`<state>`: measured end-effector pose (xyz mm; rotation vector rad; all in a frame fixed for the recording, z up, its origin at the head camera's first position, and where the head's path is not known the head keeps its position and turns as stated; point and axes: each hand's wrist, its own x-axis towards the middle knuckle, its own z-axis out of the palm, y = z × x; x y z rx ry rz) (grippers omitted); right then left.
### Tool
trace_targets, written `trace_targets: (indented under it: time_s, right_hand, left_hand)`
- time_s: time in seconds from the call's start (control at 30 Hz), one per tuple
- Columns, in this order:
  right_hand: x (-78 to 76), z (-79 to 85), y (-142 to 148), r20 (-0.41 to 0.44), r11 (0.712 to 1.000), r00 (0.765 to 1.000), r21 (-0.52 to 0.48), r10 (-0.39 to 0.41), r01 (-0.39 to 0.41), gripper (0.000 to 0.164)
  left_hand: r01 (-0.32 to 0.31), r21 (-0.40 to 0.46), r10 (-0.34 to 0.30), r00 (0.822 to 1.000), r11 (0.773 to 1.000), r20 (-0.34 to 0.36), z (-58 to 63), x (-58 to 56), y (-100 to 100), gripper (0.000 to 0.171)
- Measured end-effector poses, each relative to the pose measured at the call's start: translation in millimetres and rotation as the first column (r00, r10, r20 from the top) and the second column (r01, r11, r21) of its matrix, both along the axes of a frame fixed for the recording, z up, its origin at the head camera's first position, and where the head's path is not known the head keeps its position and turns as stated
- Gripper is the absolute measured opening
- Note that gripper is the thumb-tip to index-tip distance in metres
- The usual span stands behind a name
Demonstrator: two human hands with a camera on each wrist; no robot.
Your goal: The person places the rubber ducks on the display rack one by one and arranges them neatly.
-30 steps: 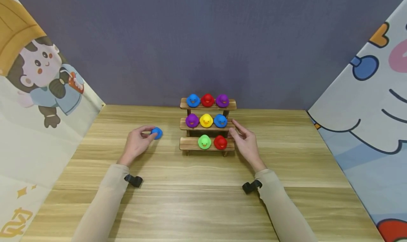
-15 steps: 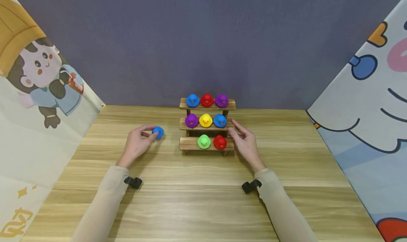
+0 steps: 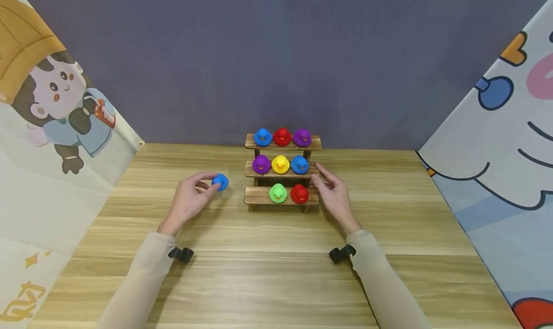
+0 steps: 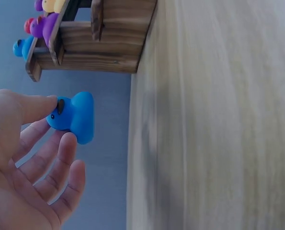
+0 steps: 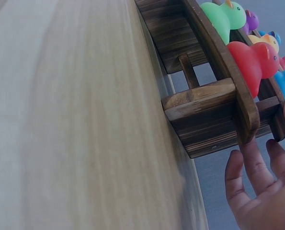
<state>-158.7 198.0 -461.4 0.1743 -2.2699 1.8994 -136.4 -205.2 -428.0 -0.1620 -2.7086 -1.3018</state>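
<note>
My left hand [image 3: 192, 194] pinches a blue toy duck [image 3: 221, 182] between thumb and fingers, left of a three-tier wooden display shelf [image 3: 260, 195]. In the left wrist view the blue duck [image 4: 77, 117] is clear of the table, its flat base turned away from the palm. My right hand [image 3: 334, 197] holds the right end of the shelf's middle board with thumb and index finger. The right wrist view has the other fingers [image 5: 257, 170] close by the end of the lowest board. On that board a green duck [image 3: 278, 193] and a red duck [image 3: 299, 193] sit centre and right.
Purple [image 3: 261, 164], yellow [image 3: 280, 164] and blue [image 3: 299, 164] ducks fill the middle board. Blue [image 3: 262, 137], red [image 3: 282, 137] and purple [image 3: 302, 137] ducks stand on top. A grey wall [image 3: 281, 55] rises behind the wooden table [image 3: 259, 271]; printed panels flank both sides.
My left hand has carried the blue duck a little to the right, toward the shelf. The right hand and the ducks on the shelf stay in place.
</note>
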Motion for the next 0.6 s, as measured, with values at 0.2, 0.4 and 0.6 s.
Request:
trace_targets:
  time_s: [0.2, 0.4, 0.6]
  right_hand:
    - [0.4, -0.7, 1, 0.0, 1.0, 1.0, -0.002, 0.001, -0.001, 0.048]
    - [0.3, -0.4, 0, -0.009, 1.0, 1.0, -0.018, -0.001, 0.001, 0.048]
    - [0.9, -0.2, 0, -0.007, 1.0, 1.0, -0.014, 0.001, -0.001, 0.047]
  left_hand:
    - [0.017, 0.003, -0.017, 1.0, 1.0, -0.022, 5.0, 8.3, 7, 0.035]
    - [0.031, 0.02, -0.031, 0.999, 0.999, -0.033, 8.4, 14.0, 14, 0.033]
    - [0.054, 0.02, -0.053, 0.997, 0.998, -0.054, 11.7, 18.4, 21, 0.032]
